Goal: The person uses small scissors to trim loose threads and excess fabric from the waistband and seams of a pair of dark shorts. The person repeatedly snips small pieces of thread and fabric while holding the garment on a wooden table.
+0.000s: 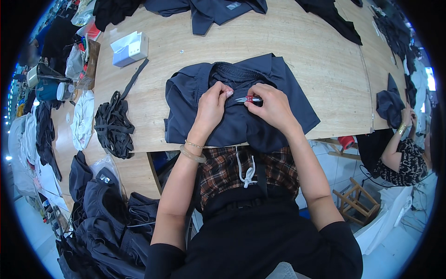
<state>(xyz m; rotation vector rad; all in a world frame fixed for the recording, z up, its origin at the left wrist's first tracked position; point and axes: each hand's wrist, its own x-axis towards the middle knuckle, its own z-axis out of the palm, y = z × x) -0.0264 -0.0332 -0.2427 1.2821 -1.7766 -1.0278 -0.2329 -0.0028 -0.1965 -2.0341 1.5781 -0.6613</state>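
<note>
Dark navy trousers (204,123) with a gathered elastic waistband (241,69) lie bunched on the wooden table right in front of me. Over the waistband, my right hand (269,104) is closed around small red-handled thread snips (251,99). Their metal blades point left, toward my other hand. My left hand (213,107) is pinched at the near side of the waistband opening, thumb against fingers. Whatever lies between those fingertips, perhaps fabric or a thread, is too small to make out.
A tissue box (130,50) stands far left, above a heap of black straps (114,125). More dark garments (107,223) pile up at the lower left, and others (209,11) lie along the far edge. At right, a co-worker (404,153) handles dark cloth near a wooden stool (355,202).
</note>
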